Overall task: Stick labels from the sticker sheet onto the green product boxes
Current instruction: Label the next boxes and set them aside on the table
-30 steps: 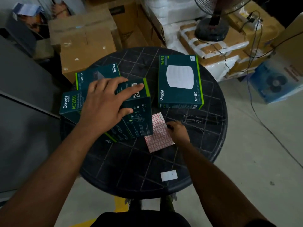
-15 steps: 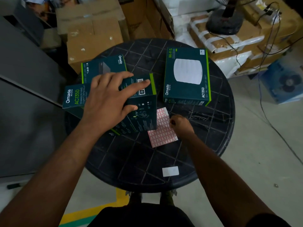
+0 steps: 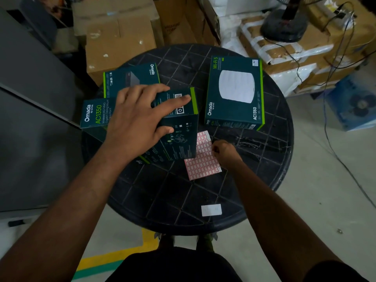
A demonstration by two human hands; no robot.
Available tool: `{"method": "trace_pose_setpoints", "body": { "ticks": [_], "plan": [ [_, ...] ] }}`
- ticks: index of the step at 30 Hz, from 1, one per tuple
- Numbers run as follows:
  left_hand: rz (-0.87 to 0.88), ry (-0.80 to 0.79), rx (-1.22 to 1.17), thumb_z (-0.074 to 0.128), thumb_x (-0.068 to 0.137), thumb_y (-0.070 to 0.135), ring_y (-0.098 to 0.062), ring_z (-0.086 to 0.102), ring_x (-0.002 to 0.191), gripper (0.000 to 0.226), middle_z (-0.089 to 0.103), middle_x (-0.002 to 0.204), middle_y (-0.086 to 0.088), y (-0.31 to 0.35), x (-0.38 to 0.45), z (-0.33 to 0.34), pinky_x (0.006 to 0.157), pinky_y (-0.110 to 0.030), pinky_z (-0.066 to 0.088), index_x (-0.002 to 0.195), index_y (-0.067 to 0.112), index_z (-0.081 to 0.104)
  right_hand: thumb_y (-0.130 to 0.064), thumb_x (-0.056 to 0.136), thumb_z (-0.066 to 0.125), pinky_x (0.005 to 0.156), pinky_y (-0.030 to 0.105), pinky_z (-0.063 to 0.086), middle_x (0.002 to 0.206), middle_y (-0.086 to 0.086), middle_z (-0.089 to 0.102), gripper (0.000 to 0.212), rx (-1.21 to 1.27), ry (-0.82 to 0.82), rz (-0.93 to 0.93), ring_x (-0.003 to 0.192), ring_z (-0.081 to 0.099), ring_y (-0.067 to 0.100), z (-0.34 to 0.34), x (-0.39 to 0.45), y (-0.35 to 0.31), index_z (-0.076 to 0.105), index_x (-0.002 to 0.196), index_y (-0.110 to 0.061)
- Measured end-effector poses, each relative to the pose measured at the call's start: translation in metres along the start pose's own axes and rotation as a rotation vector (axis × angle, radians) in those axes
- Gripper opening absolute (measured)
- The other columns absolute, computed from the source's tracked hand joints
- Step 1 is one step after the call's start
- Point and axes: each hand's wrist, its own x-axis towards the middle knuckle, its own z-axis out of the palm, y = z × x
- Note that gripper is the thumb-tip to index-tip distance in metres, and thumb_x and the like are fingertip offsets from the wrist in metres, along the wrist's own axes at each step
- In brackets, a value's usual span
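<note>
Three dark green product boxes lie on a round black table [image 3: 264, 171]. My left hand [image 3: 140, 121] grips the tilted middle box [image 3: 181, 139], fingers spread over its top and thumb on its side. Behind it a second box [image 3: 132, 78] lies flat. The third box [image 3: 234, 92] lies apart at the right, with a white round device printed on it. A sticker sheet [image 3: 201, 161] of red-framed labels lies beside the middle box. My right hand [image 3: 223, 152] rests on the sheet's right edge with fingertips pinched; whether a label is between them is hidden.
A small white label [image 3: 211, 210] lies near the table's front edge. Cardboard cartons [image 3: 120, 39] are stacked behind the table, with taped parcels [image 3: 284, 53], a fan base [image 3: 284, 27] and trailing cables at the right. A grey cabinet [image 3: 30, 119] stands at the left.
The camera has tilted down a little. My right hand's fingertips have shifted slightly on the sheet's edge. My left hand stays on the middle box.
</note>
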Motion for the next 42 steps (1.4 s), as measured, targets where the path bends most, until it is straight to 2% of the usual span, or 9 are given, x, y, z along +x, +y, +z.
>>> {"method": "trace_pose_setpoints", "body": {
  "ticks": [18, 26, 28, 30, 33, 35, 38, 40, 42],
  "plan": [
    [0.001, 0.004, 0.004, 0.077, 0.079, 0.047, -0.031, 0.044, 0.128, 0.082, 0.044, 0.148, -0.002, -0.001, 0.001, 0.000, 0.103, -0.050, 0.032, 0.150, 0.044, 0.037, -0.017, 0.097, 0.060, 0.088, 0.038, 0.058, 0.109, 0.003, 0.056, 0.009, -0.015, 0.010, 0.000, 0.094, 0.060, 0.018, 0.001, -0.005, -0.004, 0.059, 0.106, -0.016],
    [0.004, 0.006, 0.002, 0.077, 0.078, 0.047, -0.031, 0.044, 0.128, 0.082, 0.044, 0.148, -0.002, -0.002, 0.003, 0.000, 0.103, -0.049, 0.032, 0.150, 0.045, 0.036, -0.018, 0.100, 0.057, 0.085, 0.030, 0.054, 0.115, 0.007, 0.056, 0.012, -0.026, -0.003, 0.040, 0.093, 0.057, 0.016, -0.005, -0.007, -0.010, 0.061, 0.109, -0.011],
    [0.005, 0.006, 0.000, 0.077, 0.078, 0.048, -0.030, 0.044, 0.128, 0.083, 0.044, 0.148, -0.002, -0.002, 0.003, 0.000, 0.103, -0.049, 0.032, 0.150, 0.045, 0.036, -0.023, 0.101, 0.057, 0.088, 0.033, 0.055, 0.121, 0.010, 0.055, 0.021, -0.004, 0.012, 0.085, 0.097, 0.058, 0.020, -0.004, -0.008, -0.013, 0.057, 0.117, -0.009],
    [0.004, 0.007, 0.002, 0.076, 0.078, 0.048, -0.030, 0.043, 0.128, 0.083, 0.044, 0.148, -0.001, -0.003, 0.003, 0.001, 0.104, -0.049, 0.032, 0.150, 0.045, 0.035, -0.034, 0.098, 0.061, 0.095, 0.042, 0.055, 0.131, 0.014, 0.051, 0.044, 0.065, 0.044, 0.186, 0.111, 0.059, 0.028, 0.000, -0.009, -0.019, 0.048, 0.131, -0.007],
    [0.007, 0.017, 0.007, 0.076, 0.078, 0.048, -0.030, 0.044, 0.128, 0.083, 0.045, 0.148, -0.002, -0.003, 0.002, 0.001, 0.104, -0.049, 0.031, 0.150, 0.045, 0.036, -0.045, 0.088, 0.073, 0.108, 0.049, 0.047, 0.143, 0.019, 0.044, 0.079, -0.007, 0.053, 0.303, 0.131, 0.048, 0.037, 0.013, -0.015, -0.035, 0.035, 0.144, -0.004],
    [0.007, 0.019, 0.009, 0.076, 0.079, 0.048, -0.030, 0.043, 0.128, 0.082, 0.045, 0.148, -0.002, -0.004, 0.002, 0.001, 0.104, -0.049, 0.031, 0.150, 0.044, 0.036, -0.037, 0.084, 0.079, 0.108, 0.049, 0.046, 0.141, 0.020, 0.047, 0.081, 0.052, 0.075, 0.392, 0.131, 0.048, 0.039, 0.021, -0.016, -0.046, 0.034, 0.142, -0.004],
    [-0.002, 0.024, 0.002, 0.075, 0.079, 0.048, -0.030, 0.044, 0.128, 0.081, 0.044, 0.148, -0.002, -0.006, 0.002, -0.001, 0.104, -0.048, 0.031, 0.150, 0.044, 0.036, -0.025, 0.084, 0.081, 0.099, 0.048, 0.054, 0.132, 0.020, 0.054, 0.069, 0.228, 0.106, 0.520, 0.119, 0.058, 0.036, 0.025, -0.011, -0.055, 0.037, 0.133, -0.006],
    [-0.003, 0.037, -0.018, 0.076, 0.079, 0.048, -0.030, 0.044, 0.128, 0.081, 0.045, 0.148, -0.002, -0.011, 0.001, -0.002, 0.104, -0.047, 0.030, 0.149, 0.044, 0.037, -0.027, 0.083, 0.082, 0.097, 0.047, 0.055, 0.129, 0.018, 0.056, 0.068, 0.225, 0.098, 0.567, 0.116, 0.060, 0.034, 0.024, -0.012, -0.056, 0.038, 0.132, -0.005],
    [0.001, 0.042, -0.047, 0.078, 0.078, 0.047, -0.029, 0.044, 0.127, 0.081, 0.046, 0.147, 0.000, -0.017, 0.000, -0.002, 0.103, -0.047, 0.030, 0.149, 0.044, 0.038, -0.038, 0.084, 0.079, 0.104, 0.047, 0.048, 0.135, 0.017, 0.051, 0.071, 0.068, 0.073, 0.592, 0.124, 0.053, 0.034, 0.024, -0.013, -0.051, 0.042, 0.136, -0.006]
  ]
}}
